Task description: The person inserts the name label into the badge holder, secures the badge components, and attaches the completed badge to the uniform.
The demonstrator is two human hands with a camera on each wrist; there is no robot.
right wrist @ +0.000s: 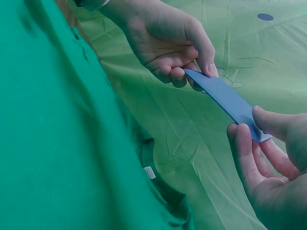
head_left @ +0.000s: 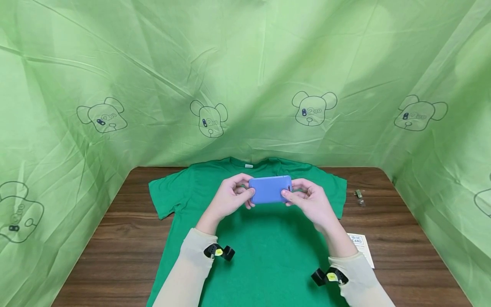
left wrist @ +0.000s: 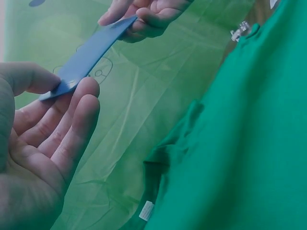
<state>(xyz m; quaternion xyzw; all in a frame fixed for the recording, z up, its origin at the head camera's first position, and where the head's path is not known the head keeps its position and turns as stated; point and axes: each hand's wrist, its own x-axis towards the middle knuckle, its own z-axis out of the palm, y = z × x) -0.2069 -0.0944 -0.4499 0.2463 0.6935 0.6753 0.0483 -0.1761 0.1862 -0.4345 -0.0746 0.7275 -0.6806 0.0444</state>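
Note:
Between my two hands a flat blue card holder [head_left: 270,190] is held up above the green T-shirt, long side across, with a small slot at its right end. My left hand [head_left: 232,194] pinches its left end, thumb on the near face and fingers behind. The right hand [head_left: 308,197] pinches the other end in the same way, its thumb just below the slot. From the left wrist view the card holder [left wrist: 88,55] appears thin and nearly edge-on. Under both hands the green T-shirt [head_left: 264,256] lies spread flat, its collar and white label at the far side.
On the dark wooden table [head_left: 119,238], right of the shirt, lies a small metal clip [head_left: 359,194] with a clear part. A white printed paper [head_left: 362,247] reading ID/IC CARD sits partly behind the right forearm. Green cloth [head_left: 261,85] with bear-head outlines hangs around the table.

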